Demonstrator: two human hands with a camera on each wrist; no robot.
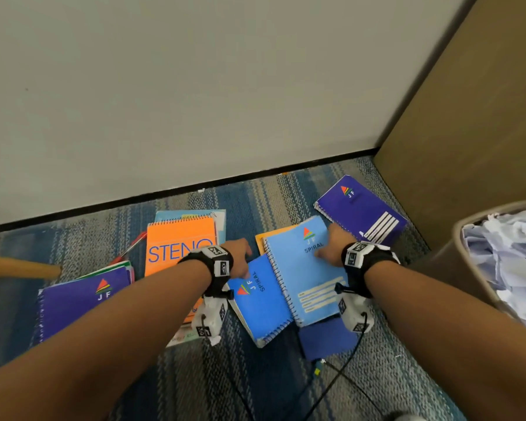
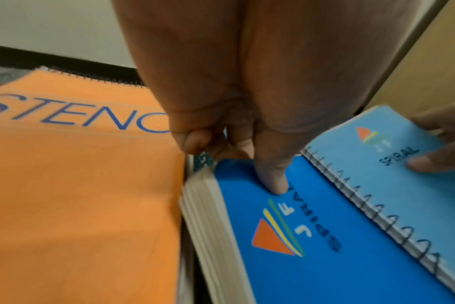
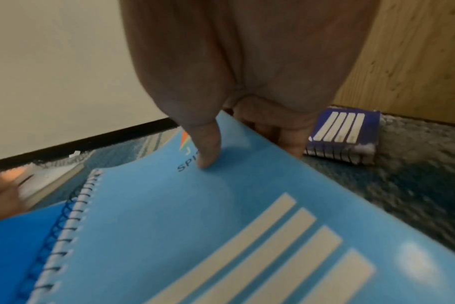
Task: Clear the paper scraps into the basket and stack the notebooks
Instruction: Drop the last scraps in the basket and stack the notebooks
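Several spiral notebooks lie on the striped carpet. My left hand (image 1: pixel 243 262) pinches the top edge of a bright blue notebook (image 1: pixel 260 305), thumb on its cover (image 2: pixel 286 226) and fingers curled under the edge. My right hand (image 1: pixel 325 247) grips a light blue notebook (image 1: pixel 304 278) that overlaps the bright blue one, thumb on the cover (image 3: pixel 195 226), fingers under the far edge. An orange STENO pad (image 1: pixel 179 241) lies left of them. One purple notebook (image 1: pixel 79 302) is at front left, another (image 1: pixel 359 211) at back right. The basket (image 1: pixel 471 278) at the right holds white paper scraps (image 1: pixel 510 253).
A dark blue notebook (image 1: pixel 325 338) lies under the light blue one, and an orange one (image 1: pixel 268 237) shows behind it. A red pen (image 1: pixel 131 244) and a wooden stick (image 1: pixel 19 265) lie at the left. A wooden panel (image 1: pixel 468 117) and the white wall close the corner. Cables cross the near carpet.
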